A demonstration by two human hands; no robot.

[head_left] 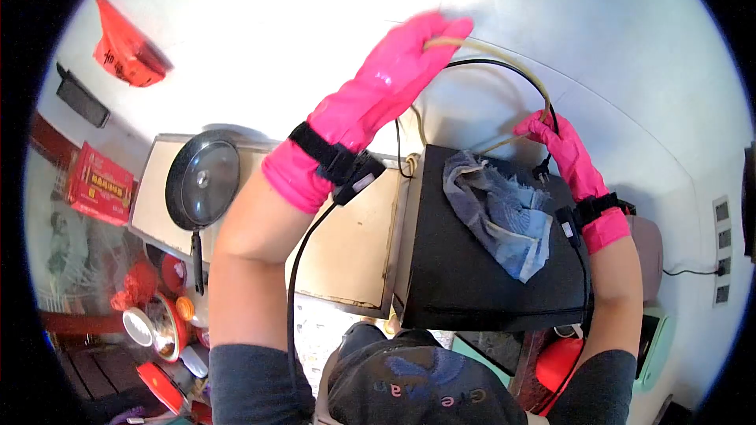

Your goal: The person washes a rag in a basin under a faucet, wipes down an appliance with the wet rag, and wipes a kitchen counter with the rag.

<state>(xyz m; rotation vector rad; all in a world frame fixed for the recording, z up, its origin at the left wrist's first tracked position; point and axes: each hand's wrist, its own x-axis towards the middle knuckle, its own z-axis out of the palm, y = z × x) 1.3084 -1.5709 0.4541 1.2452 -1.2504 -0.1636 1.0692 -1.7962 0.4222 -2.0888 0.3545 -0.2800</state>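
My left hand (409, 51), in a pink rubber glove, is raised against the white wall and closed around a thin yellowish hose (504, 55). From there the hose arcs over to my right hand (547, 132), also pink-gloved, whose fingers pinch it. A black power cord (504, 64) runs beside the hose and passes at my right fingers; whether they grip it too, I cannot tell. Its plug (542, 171) hangs below that hand. Under both hands, a crumpled blue-grey cloth (504, 216) lies on top of a black box-like appliance (472, 291).
A black frying pan with a glass lid (203, 181) sits on the cream tabletop (339, 252) at left. Nearby are a red box (101, 185) and a red bag (126, 47) on the wall. Wall sockets (723, 252) are at far right. Straps with black cables circle both wrists.
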